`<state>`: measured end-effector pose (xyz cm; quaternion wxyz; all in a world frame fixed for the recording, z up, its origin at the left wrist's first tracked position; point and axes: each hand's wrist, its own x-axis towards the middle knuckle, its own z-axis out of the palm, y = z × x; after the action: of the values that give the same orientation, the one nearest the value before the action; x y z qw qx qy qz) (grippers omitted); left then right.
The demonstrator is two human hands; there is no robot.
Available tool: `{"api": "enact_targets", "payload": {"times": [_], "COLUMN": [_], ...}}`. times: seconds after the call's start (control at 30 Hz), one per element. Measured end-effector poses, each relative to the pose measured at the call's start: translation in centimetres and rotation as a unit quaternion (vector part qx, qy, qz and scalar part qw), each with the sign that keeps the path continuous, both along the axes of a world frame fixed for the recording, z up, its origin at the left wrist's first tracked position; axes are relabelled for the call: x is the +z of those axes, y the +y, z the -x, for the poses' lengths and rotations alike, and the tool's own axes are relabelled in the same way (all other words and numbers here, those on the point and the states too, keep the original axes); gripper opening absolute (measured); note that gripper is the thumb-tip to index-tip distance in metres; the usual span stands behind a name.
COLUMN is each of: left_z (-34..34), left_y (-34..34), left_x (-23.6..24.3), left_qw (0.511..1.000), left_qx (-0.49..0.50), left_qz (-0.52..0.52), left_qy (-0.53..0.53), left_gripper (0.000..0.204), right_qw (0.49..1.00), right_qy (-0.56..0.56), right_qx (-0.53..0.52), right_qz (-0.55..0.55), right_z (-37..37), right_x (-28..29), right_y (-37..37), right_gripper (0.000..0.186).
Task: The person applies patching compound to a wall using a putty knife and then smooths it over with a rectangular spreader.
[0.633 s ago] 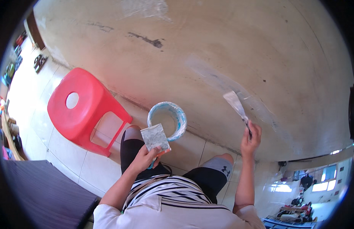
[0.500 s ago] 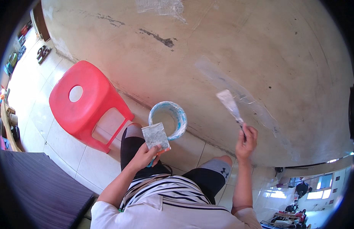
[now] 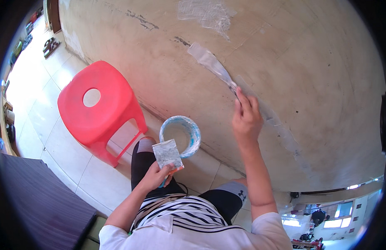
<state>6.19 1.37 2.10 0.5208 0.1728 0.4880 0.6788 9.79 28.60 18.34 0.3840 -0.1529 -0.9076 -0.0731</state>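
In my right hand [image 3: 248,114] is a putty knife [image 3: 213,64], its whitish blade laid against the beige wall [image 3: 293,62] over a dark gouge [image 3: 182,41]. Only the gouge's far-left end shows past the blade. My left hand [image 3: 156,176] grips a wide scraper [image 3: 168,154] with a grey, plaster-smeared blade, held above my left thigh. Just beyond it stands a round bucket [image 3: 195,132], white with blue patches, its inside coated with pale paste. A pale smoothed strip [image 3: 280,125] runs down the wall to the right of my right hand.
A red plastic stool [image 3: 113,91] stands on the tiled floor [image 3: 63,156] to the left of the bucket. At the lower left is a dark ribbed surface [image 3: 38,200]. A whitish patch [image 3: 205,16] marks the wall higher up. Shoes [image 3: 50,46] lie by the far-left doorway.
My right hand has moved up and left with the putty knife, from near the pale strip onto the dark gouge. The view has shifted slightly; my left hand stays by the bucket.
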Motion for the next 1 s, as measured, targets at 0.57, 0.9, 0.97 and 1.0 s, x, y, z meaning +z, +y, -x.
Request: {"api": "enact_targets", "payload": {"times": [0.57,0.9,0.97,1.0], "left_z": [1.7,1.7,1.7,1.8], "left_y": [0.0,0.0,0.2,0.3], "left_x": [-0.2,-1.1,-1.3,-1.1], "left_qw": [1.0,0.999,0.999,0.999], "left_qx": [-0.019,-0.023,-0.022,-0.023], "left_qz": [-0.01,-0.033,-0.044,-0.045], "left_qy": [0.01,-0.005,-0.003,0.005], "left_gripper": [0.03,0.028,0.028,0.028], "right_qw": [0.799,0.9,0.893,0.894], "right_qy": [0.005,0.064,0.064,0.06], "right_qx": [0.146,0.01,0.037,0.06], "right_qz": [0.584,0.431,0.443,0.44], "right_z": [6.4,-1.1,-1.7,-1.6], "right_x": [2.0,0.3,0.0,-0.2], "right_y": [-2.1,1.2,1.1,0.9], "right_gripper": [0.029,0.025,0.023,0.022]}}
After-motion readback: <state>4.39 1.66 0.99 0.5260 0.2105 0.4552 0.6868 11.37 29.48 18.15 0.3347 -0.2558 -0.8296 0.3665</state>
